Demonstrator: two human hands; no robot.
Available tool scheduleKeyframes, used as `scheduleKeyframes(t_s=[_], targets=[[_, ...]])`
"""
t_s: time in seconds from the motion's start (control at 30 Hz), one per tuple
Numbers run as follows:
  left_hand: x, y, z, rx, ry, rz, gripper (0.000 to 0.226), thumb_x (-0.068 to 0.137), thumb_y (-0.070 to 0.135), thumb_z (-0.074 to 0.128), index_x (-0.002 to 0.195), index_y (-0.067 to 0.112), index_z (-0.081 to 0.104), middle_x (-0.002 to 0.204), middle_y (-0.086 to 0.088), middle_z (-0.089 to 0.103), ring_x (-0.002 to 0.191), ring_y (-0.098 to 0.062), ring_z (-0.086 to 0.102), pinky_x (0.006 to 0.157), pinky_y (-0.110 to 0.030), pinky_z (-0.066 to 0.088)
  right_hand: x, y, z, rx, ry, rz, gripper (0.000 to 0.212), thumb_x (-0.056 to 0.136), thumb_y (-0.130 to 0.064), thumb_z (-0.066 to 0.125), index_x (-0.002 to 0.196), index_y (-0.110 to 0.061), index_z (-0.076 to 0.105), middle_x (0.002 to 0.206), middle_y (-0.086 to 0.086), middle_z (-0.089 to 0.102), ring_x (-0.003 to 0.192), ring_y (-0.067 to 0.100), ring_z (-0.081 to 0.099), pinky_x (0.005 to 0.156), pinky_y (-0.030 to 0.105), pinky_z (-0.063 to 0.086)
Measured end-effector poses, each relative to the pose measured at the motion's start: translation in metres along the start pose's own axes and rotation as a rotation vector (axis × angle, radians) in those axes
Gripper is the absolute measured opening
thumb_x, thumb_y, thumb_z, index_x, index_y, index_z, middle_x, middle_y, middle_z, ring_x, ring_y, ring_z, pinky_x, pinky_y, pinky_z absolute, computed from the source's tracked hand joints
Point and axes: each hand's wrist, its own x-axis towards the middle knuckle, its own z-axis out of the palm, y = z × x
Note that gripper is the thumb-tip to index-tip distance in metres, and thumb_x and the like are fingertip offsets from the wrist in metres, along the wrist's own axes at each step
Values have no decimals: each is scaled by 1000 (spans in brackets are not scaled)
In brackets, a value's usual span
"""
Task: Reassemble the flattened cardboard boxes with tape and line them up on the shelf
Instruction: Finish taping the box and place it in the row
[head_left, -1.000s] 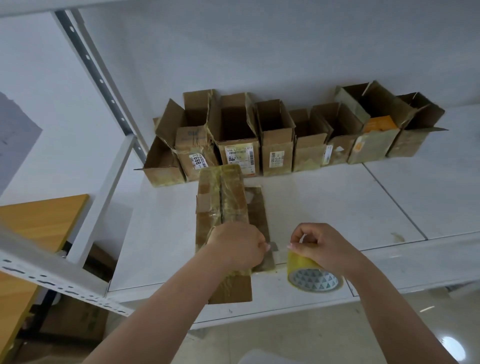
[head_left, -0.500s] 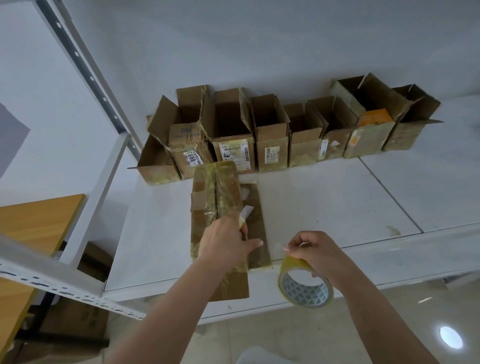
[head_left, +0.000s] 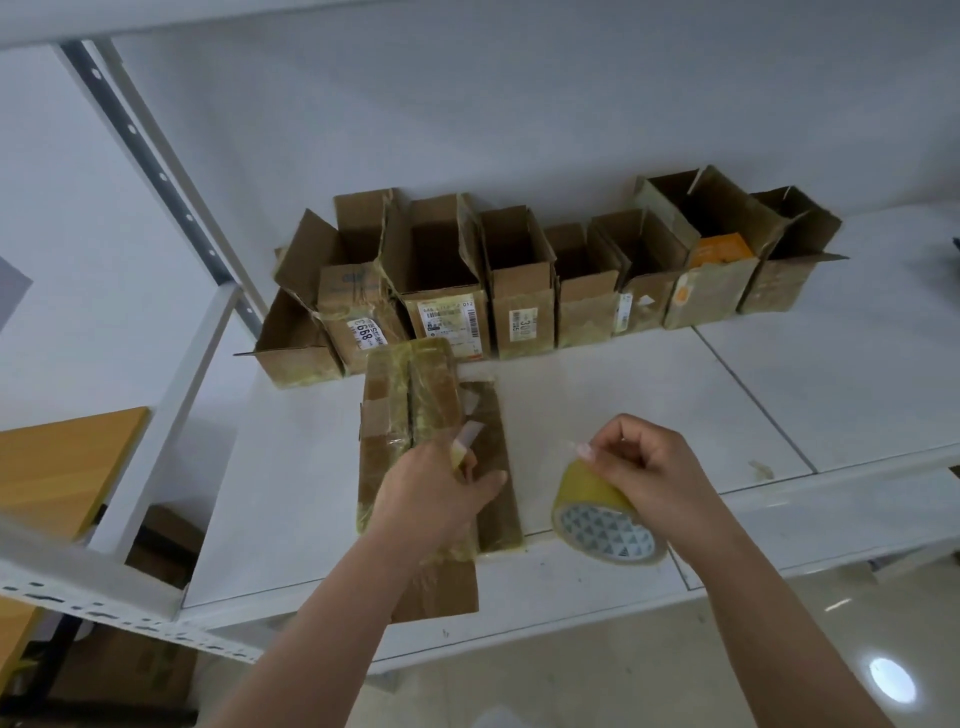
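Observation:
A cardboard box lies on its side on the white shelf, its seam covered in yellowish tape, one flap hanging over the front edge. My left hand rests on the box's near end, and a loose tape end sticks up by its fingers. My right hand grips a yellow tape roll just right of the box, thumb and forefinger pinching the tape's free end above the roll. Several assembled open boxes stand in a row along the back wall.
A slotted metal upright and a white shelf beam frame the left side. A wooden tabletop lies lower left. More cardboard sits on the floor below. Bare shelf surface stretches to the right of the roll.
My right hand has lifted the roll slightly and now pinches its free end. My left hand has slid a little along the box, with the tape end now standing up by its fingers.

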Motion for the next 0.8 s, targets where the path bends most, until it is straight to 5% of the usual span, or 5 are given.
scheduleKeyframes(t_s=[0.13, 0.27, 0.53, 0.63, 0.8], targets=[[-14, 21, 0, -469, 7, 73, 68, 52, 83, 68, 98, 33, 61, 88, 17, 69, 78, 9, 64, 61, -8, 47, -3, -12, 9, 31, -39, -39, 16, 87, -17, 70, 72, -19, 64, 68, 0, 67, 65, 13, 61, 62, 28, 49], [-16, 33, 13, -513, 123, 100, 26, 73, 44, 83, 69, 23, 66, 57, 12, 63, 50, 0, 53, 51, -15, 41, -2, -12, 17, -81, 23, -101, 15, 85, -29, 71, 73, -26, 64, 67, 2, 65, 68, 28, 61, 67, 46, 52], [-32, 48, 28, -1147, -21, -157, 29, 87, 24, 73, 64, 15, 57, 49, 4, 36, 43, -10, 29, 42, -19, 28, 3, -8, 29, -139, 300, -338, 34, 78, -63, 62, 100, -37, 64, 63, -15, 63, 62, 9, 61, 60, 40, 53], [-35, 45, 29, -1129, -21, -190, 28, 87, 23, 73, 65, 13, 58, 49, 3, 38, 44, -11, 31, 42, -20, 29, 6, 0, 32, -239, 308, -360, 59, 82, -62, 57, 136, -40, 46, 55, -9, 57, 55, 11, 57, 53, 30, 48], [-32, 25, 5, -760, 243, -74, 16, 86, 26, 72, 75, 16, 72, 52, 8, 62, 40, -3, 44, 41, -15, 38, 20, 16, 34, -447, 461, -339, 34, 91, -47, 58, 122, -33, 57, 57, -17, 53, 52, 4, 52, 48, 21, 34]])
